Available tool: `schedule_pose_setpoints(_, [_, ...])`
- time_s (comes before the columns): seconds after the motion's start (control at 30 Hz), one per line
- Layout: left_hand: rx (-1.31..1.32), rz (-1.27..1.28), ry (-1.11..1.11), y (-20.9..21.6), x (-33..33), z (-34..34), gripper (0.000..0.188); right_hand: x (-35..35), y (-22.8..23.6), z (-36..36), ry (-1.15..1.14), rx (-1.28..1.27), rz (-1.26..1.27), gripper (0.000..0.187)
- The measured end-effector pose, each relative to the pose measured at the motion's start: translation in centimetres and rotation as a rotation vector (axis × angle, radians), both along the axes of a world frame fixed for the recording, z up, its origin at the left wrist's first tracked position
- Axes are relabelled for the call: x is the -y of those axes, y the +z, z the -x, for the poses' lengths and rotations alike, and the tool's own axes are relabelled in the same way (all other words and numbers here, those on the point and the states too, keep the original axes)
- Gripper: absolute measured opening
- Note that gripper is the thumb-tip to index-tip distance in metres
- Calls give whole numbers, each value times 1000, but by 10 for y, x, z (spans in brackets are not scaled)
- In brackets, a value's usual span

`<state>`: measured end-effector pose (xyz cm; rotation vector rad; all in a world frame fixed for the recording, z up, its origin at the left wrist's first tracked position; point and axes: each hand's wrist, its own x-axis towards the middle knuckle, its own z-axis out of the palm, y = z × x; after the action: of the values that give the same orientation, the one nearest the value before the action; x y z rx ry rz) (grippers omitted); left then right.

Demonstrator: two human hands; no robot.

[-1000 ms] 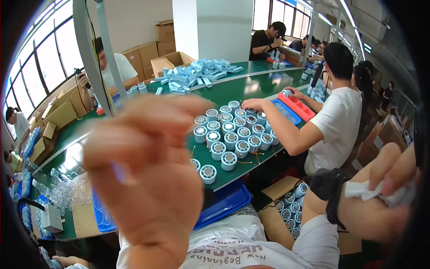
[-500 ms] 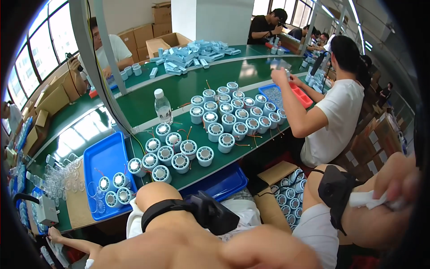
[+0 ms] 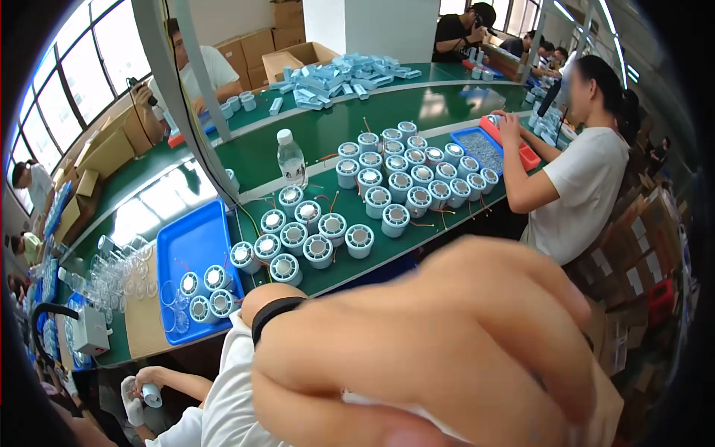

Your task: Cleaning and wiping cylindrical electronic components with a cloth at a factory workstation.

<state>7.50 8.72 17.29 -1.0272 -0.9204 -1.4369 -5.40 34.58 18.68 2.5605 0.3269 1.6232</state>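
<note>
My left hand [image 3: 447, 335] fills the lower middle, very close and blurred, with a black strap [image 3: 277, 316] round the wrist behind it. Its fingers are curled. A thin white edge [image 3: 406, 408], perhaps cloth, shows under them; what it belongs to is hidden. At the lower right, a patch of skin [image 3: 607, 406] beyond the left hand seems to be my right hand, mostly covered, its fingers unreadable. Beyond the hands, several light-blue round motor-like housings [image 3: 318, 249] with slotted tops and thin wires stand on the green table [image 3: 261, 160].
A blue tray [image 3: 195, 242] at left holds several housings and clear rings. Clear plastic cups [image 3: 119, 279] crowd beside it. A bottle [image 3: 291, 158] stands mid-table; light-blue blocks [image 3: 342, 80] are heaped behind. A co-worker [image 3: 588, 182] sits at right. Another person's gloved hand [image 3: 132, 402] is at lower left.
My left hand has risen across the lower middle, covering the open carton. My right hand, earlier at the right edge with a white item, is now mostly hidden. The scene has shifted rightward.
</note>
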Motion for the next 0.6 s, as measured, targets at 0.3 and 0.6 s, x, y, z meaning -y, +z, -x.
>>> schedule_pose_setpoints(0.3, [-236, -28, 542, -8, -21, -19, 25, 17, -49, 10, -381, 430, 334, 22])
schedule_pose_setpoints(0.6, [-505, 110, 49, -33, -16, 3, 32, 27, -84, 41, -755, 730, 644, 16])
